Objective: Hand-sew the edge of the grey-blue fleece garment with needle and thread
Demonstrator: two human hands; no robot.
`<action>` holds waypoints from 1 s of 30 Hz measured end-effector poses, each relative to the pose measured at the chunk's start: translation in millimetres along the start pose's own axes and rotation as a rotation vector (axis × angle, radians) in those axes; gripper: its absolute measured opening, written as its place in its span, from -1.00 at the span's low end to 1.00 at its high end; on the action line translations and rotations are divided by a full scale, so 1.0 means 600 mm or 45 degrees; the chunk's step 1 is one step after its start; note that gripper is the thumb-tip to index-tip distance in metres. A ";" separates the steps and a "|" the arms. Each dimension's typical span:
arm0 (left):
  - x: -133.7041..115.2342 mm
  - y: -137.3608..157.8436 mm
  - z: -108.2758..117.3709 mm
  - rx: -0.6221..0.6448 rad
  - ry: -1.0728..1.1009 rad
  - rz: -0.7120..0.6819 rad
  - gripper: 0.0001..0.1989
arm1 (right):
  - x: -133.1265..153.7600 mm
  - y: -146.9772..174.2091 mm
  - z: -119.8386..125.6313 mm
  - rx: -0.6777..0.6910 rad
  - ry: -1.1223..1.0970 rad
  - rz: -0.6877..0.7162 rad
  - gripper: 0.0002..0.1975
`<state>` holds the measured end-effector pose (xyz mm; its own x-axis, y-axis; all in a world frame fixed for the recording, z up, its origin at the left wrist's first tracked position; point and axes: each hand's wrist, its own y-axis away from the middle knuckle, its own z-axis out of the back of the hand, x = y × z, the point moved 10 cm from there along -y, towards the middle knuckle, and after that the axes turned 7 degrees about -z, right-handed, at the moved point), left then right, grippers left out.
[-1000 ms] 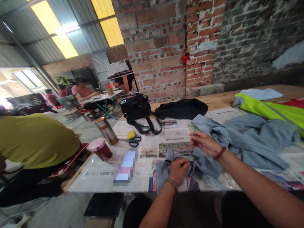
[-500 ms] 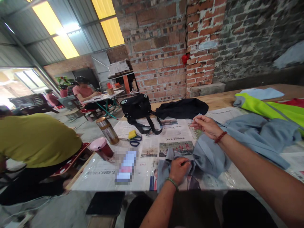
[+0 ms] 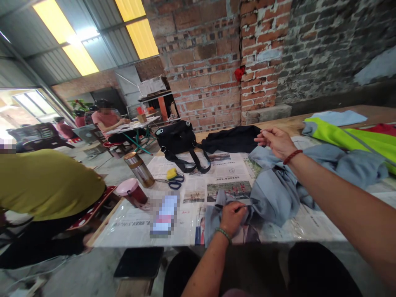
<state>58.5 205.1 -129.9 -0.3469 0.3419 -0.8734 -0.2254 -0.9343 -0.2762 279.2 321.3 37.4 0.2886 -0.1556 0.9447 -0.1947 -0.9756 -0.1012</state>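
Note:
A grey garment [image 3: 272, 198] lies crumpled over the newspaper-covered table [image 3: 182, 231]. My left hand [image 3: 234, 215], with a green beaded bracelet, pinches a fold of it near the front edge. Higher up and to the right is my right hand [image 3: 276, 142], a red band at its wrist. Its thumb and fingers are pinched together above the garment; whatever is between them is too small to see. A dark cloth [image 3: 227, 139] is bunched just behind that hand. Dark-handled scissors [image 3: 175, 181] rest left of the garment, beside a small yellow object [image 3: 171, 173].
Along the left stand a steel flask [image 3: 139, 169] and a lidded cup [image 3: 133, 194], with a phone [image 3: 165, 215] nearby. A black bag [image 3: 176, 138] sits farther back. Bright yellow-green fabric [image 3: 343, 138] lies far right. A person in an olive top [image 3: 46, 181] sits close at left.
My right hand has risen and moved slightly right, away from the left hand. My left hand keeps its place on the grey garment. The view has shifted a little.

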 end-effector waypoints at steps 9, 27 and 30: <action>-0.002 0.000 -0.001 0.016 0.003 0.005 -0.86 | 0.093 -0.030 0.038 -0.154 0.089 0.218 -0.86; 0.000 0.000 -0.001 0.021 -0.015 0.011 -0.86 | 0.190 -0.055 0.051 -0.106 0.204 0.514 -0.93; -0.003 0.001 -0.001 0.024 0.011 0.022 -0.87 | 0.200 -0.047 0.046 -0.122 0.200 0.552 -0.94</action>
<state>59.7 204.1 -128.7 -0.3430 0.3251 -0.8813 -0.2366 -0.9378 -0.2538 345.2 325.7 145.0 0.0178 -0.5133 0.8580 -0.3536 -0.8059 -0.4748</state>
